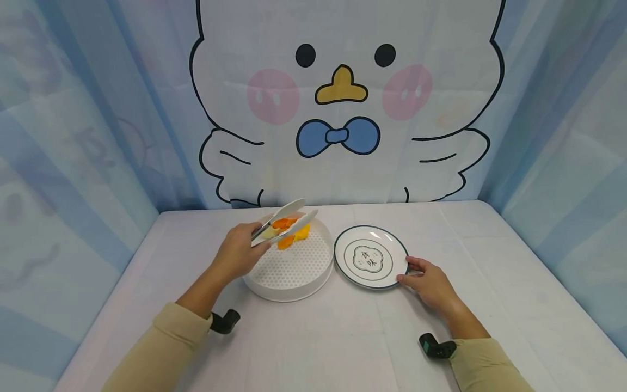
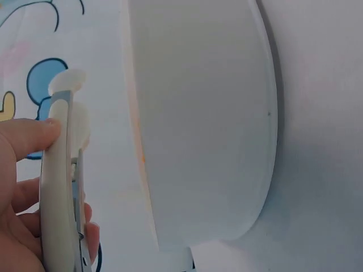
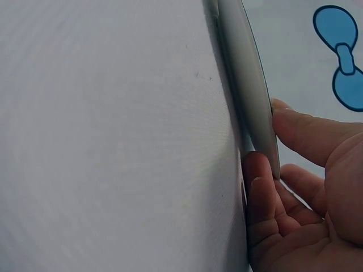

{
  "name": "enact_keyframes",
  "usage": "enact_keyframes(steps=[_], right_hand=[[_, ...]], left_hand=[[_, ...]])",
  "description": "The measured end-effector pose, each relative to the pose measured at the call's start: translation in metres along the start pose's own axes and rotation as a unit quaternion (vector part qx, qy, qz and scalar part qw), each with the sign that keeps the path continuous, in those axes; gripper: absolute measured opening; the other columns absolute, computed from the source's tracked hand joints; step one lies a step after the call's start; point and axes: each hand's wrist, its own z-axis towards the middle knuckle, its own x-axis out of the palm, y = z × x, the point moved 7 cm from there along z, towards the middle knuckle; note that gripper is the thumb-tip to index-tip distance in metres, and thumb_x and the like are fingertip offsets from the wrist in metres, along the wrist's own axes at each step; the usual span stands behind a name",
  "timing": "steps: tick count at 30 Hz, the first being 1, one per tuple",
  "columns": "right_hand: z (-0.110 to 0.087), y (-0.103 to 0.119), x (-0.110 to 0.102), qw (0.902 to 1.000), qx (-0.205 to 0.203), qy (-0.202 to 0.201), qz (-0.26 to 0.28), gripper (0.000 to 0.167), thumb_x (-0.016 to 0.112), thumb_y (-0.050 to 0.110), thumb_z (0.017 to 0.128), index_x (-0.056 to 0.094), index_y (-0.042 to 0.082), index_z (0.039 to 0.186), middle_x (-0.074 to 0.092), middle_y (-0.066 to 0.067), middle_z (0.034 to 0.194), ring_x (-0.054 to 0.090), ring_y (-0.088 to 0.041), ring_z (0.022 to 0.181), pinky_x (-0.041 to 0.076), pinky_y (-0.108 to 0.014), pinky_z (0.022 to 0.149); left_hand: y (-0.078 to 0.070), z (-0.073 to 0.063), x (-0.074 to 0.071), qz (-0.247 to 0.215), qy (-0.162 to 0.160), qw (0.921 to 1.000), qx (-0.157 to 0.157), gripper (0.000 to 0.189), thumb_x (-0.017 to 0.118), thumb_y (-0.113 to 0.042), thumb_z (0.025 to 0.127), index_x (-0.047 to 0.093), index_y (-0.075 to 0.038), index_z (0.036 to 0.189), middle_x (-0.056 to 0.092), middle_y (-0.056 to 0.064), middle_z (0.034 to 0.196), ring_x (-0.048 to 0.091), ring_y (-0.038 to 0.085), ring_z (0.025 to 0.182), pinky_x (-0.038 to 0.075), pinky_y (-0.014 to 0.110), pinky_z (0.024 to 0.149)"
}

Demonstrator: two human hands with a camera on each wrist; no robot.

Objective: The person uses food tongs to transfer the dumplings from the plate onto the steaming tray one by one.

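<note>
In the head view my left hand grips a pair of pale-tipped tongs, arms spread apart, above a round white steamer tray with a dotted base. Orange pieces and a yellow piece lie at its far side, partly hidden by the tongs. My thumb presses along one handle of the tongs in the left wrist view. A white plate with a dark blue rim stands right of the tray. My right hand pinches its right edge, thumb on top and fingers below the rim.
A white cloth covers the table. Behind it hangs a curtain printed with a cartoon bird, and more curtains close off both sides. Each wrist wears a small black camera, such as the left one.
</note>
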Motion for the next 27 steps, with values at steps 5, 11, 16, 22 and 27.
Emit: enact_keyframes(steps=[5,11,16,22,27], right_hand=[[0.000,0.001,0.000,1.0000,-0.002,-0.001,0.000,0.072,0.074,0.025,0.091,0.041,-0.008,0.146,0.052,-0.029,0.137,0.054,-0.040,0.116,0.043,-0.052,0.096],[0.001,0.000,0.000,1.0000,-0.002,-0.001,0.002,0.072,0.074,0.024,0.091,0.041,-0.008,0.146,0.052,-0.029,0.136,0.054,-0.039,0.114,0.044,-0.050,0.094],[0.001,-0.001,0.001,1.0000,0.001,-0.001,0.006,0.072,0.075,0.024,0.091,0.041,-0.008,0.146,0.052,-0.029,0.137,0.054,-0.039,0.115,0.044,-0.049,0.094],[0.000,0.000,0.000,1.0000,0.004,-0.002,0.005,0.072,0.075,0.025,0.091,0.041,-0.007,0.147,0.052,-0.029,0.137,0.054,-0.039,0.115,0.044,-0.050,0.095],[0.000,0.000,0.000,1.0000,0.005,-0.002,0.000,0.073,0.074,0.026,0.092,0.040,-0.007,0.147,0.051,-0.028,0.137,0.054,-0.039,0.115,0.044,-0.051,0.095]], left_hand=[[-0.008,-0.004,0.005,-0.046,-0.009,0.9987,0.020,0.060,0.072,-0.022,0.092,0.051,0.002,0.143,0.055,0.021,0.136,0.055,0.033,0.117,0.048,0.048,0.098],[-0.023,-0.013,0.010,-0.081,-0.020,0.9957,0.040,0.063,0.076,-0.019,0.088,0.051,0.003,0.142,0.055,0.019,0.132,0.055,0.031,0.109,0.052,0.047,0.094],[-0.034,-0.021,0.013,-0.099,-0.026,0.9933,0.054,0.060,0.078,-0.019,0.085,0.056,0.003,0.137,0.056,0.016,0.121,0.055,0.028,0.102,0.053,0.043,0.092],[-0.043,-0.028,0.019,-0.099,-0.023,0.9932,0.056,0.058,0.082,-0.025,0.082,0.062,-0.003,0.132,0.059,0.008,0.111,0.055,0.023,0.094,0.052,0.039,0.085],[-0.049,-0.035,0.028,-0.089,-0.028,0.9928,0.076,0.058,0.084,-0.027,0.081,0.064,-0.001,0.129,0.060,0.007,0.108,0.054,0.021,0.090,0.050,0.037,0.082]])
